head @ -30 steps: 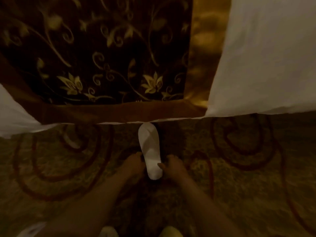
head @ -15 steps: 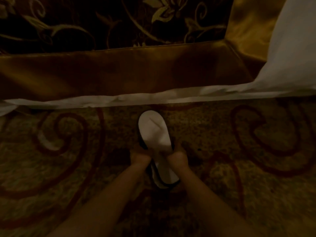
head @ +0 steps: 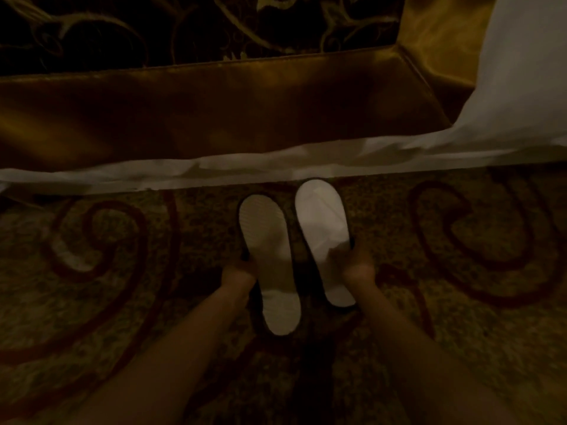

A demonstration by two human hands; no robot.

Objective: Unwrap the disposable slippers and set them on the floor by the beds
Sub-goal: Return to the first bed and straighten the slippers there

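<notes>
Two white disposable slippers lie side by side on the patterned carpet, toes toward the bed. The left slipper [head: 268, 265] shows a ribbed surface and sits slightly nearer to me. The right slipper [head: 323, 231] reaches almost to the bed's white skirt. My left hand [head: 241, 273] grips the left slipper at its left edge near the middle. My right hand [head: 356, 262] holds the right slipper at its right edge, fingers over the strap area. No wrapper is visible.
The bed edge runs across the view: a white bed skirt [head: 245, 170], a golden-brown runner band [head: 214, 111] with a dark floral top, and a white duvet [head: 521, 72] at the upper right. Swirl-patterned carpet [head: 107, 271] spreads around the slippers.
The slippers were stacked as one between my hands. Now they are separated and lie side by side, one in each hand. The view has moved closer to the floor.
</notes>
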